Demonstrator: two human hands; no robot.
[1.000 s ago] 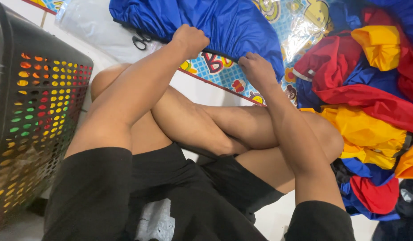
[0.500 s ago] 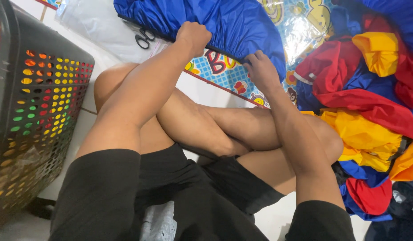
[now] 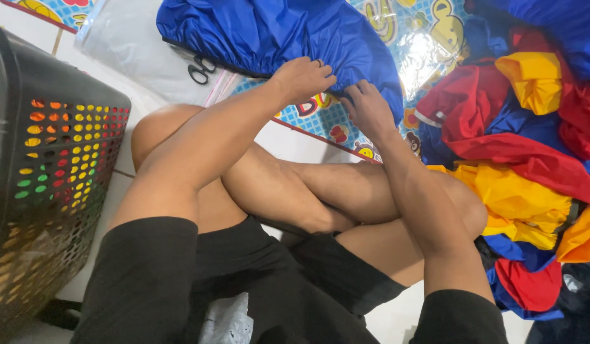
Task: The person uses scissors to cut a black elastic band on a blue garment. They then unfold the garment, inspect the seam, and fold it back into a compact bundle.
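Two hands — left hand (image 3: 302, 78) and right hand (image 3: 369, 108) — pinch one blue cloth (image 3: 276, 32) at its near edge, far centre; one scissors (image 3: 199, 69) and one clear plastic bag (image 3: 135, 44) far left, one black basket (image 3: 40, 185) near left.

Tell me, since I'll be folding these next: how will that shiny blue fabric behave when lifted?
The shiny blue fabric probably flops: it lies in soft folds. Its sheen suggests it is slippery, so both the left hand and right hand pinch its edge. It looks thin, likely light.
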